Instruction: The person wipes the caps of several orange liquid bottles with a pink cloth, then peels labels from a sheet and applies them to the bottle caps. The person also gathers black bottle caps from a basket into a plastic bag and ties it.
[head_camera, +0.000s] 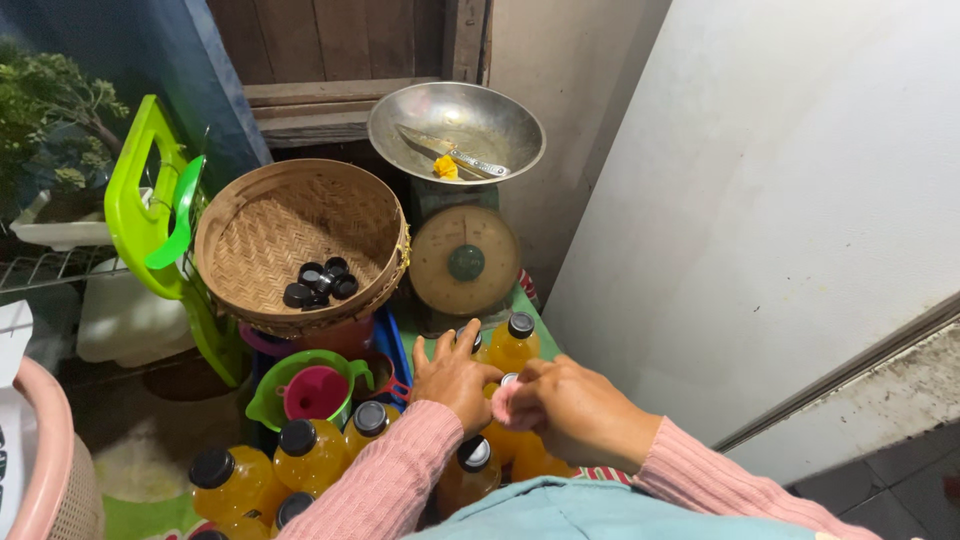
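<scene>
Left hand (452, 375) steadies the orange bottle (503, 432), right hand (572, 410) pinches its cap (509, 380); a crooked twist risks tipping neighbouring bottles (512, 343).

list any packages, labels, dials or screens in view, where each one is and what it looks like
Scale dial: centre, under the metal pan, round, yellowed face, green hub.
Bottles: bottom, around both hands, orange liquid, black caps, no labels visible.
White package edge: far left, dark print.
No screens.

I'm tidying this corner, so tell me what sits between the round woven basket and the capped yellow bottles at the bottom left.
In the head view, a green jug holding a pink funnel sits between them.
</scene>
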